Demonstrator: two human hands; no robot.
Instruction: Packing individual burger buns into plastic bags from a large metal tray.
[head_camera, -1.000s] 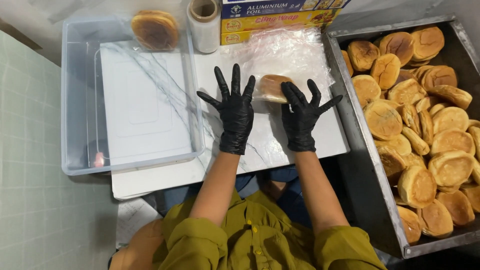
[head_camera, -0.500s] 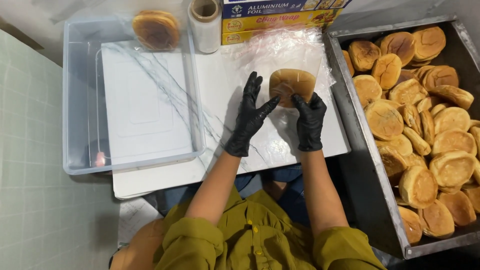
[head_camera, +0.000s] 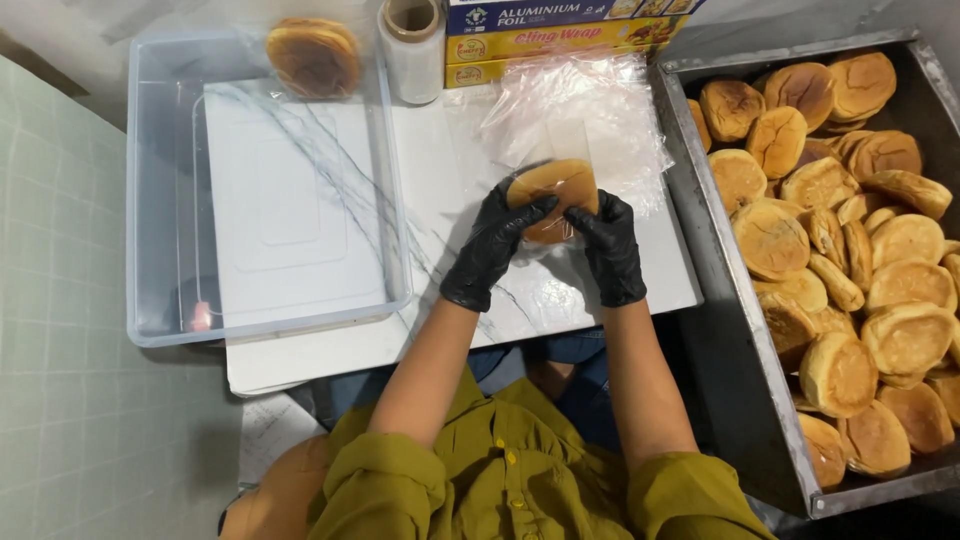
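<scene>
A round golden bun wrapped in clear cling film is held above the white board. My left hand, in a black glove, grips its left edge. My right hand, also gloved, pinches its lower right side. A loose sheet of cling film lies on the board just behind the bun.
A clear plastic tub stands at the left with one wrapped bun in its far corner. A roll of film and flat boxes sit at the back. A metal tray at the right holds several unwrapped buns.
Both hands went from lying flat and spread on the film over the bun to lifting and closing around it. The bun now sits wrapped between the fingers.
</scene>
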